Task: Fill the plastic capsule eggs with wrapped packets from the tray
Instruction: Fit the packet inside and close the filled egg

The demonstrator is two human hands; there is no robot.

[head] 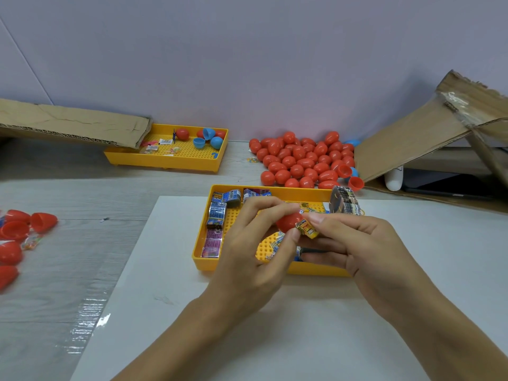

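Item: red egg half (287, 221), held in the curled fingers of the left hand (257, 243) above the near yellow tray (275, 189). Item: yellow wrapped packet (308, 228), pinched between thumb and forefinger of the right hand (360, 243), touching the egg half's rim. Further packets (217, 213) were ranged along the tray's left side. A heap of red eggs (302, 160) was recorded behind the tray.
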